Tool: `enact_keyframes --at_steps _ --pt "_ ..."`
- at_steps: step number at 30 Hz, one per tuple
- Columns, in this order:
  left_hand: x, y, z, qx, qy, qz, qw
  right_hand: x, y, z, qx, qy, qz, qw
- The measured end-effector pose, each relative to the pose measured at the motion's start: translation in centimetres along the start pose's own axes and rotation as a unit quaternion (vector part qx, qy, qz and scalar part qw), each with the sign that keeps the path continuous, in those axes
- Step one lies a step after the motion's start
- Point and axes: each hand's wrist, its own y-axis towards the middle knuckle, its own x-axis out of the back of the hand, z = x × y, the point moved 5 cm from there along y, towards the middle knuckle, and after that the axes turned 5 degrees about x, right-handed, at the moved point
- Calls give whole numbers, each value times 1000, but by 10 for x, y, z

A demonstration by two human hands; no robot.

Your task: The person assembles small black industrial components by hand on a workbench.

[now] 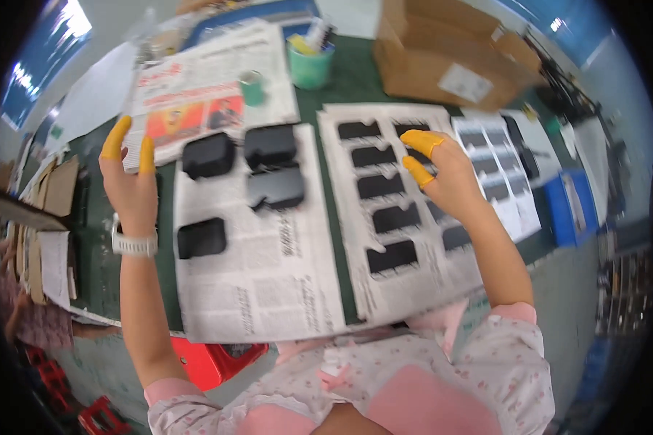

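The head view showed two bare hands with yellow finger covers, both apparently holding nothing: the left hand [130, 192] was raised with its covered digits well apart, just beside a cluster of four black, rounded, box-like pieces [208, 156], while the right hand [451, 174] hung with thumb and forefinger parted over rows of flat, black, notched pieces [381, 185]; whether its tips touched one could not be told. The rounded pieces lay on a grey printed newspaper sheet [261, 261], the flat ones on a second newspaper layer [370, 297] to the right. The likeliest mishap seemed a row knocked askew, since the right forearm passed low over the flat pieces and they appeared to lie loose. Both papers reached the table's near edge, so clothing that caught one could drag everything on it; the closely set rounded pieces might also scuff if nudged together. Beneath was a dark green tabletop [93, 261], with a pale green cup of pens [310, 65], a small green-and-clear jar [252, 88] and an open brown cardboard box [442, 58] toward the back. A white sheet printed with grey shapes [514, 206] and a blue plastic tray [559, 210] lay rightward; a red plastic stool [210, 362] stood below on the greyish floor.
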Motion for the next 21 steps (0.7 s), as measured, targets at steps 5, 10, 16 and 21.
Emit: enact_keyframes --at_steps 5,10,16,21 --pt "-34 -124 -171 -212 -86 283 931 7 -109 22 -112 25 140 983" --pt "-79 -211 -222 -170 -114 427 881 10 -160 45 -57 32 226 972" --pt "-90 -233 -229 -91 -76 435 893 10 -182 44 -21 61 207 976" --pt "-92 -240 -220 -44 -88 443 891 11 -175 36 -61 139 211 966"
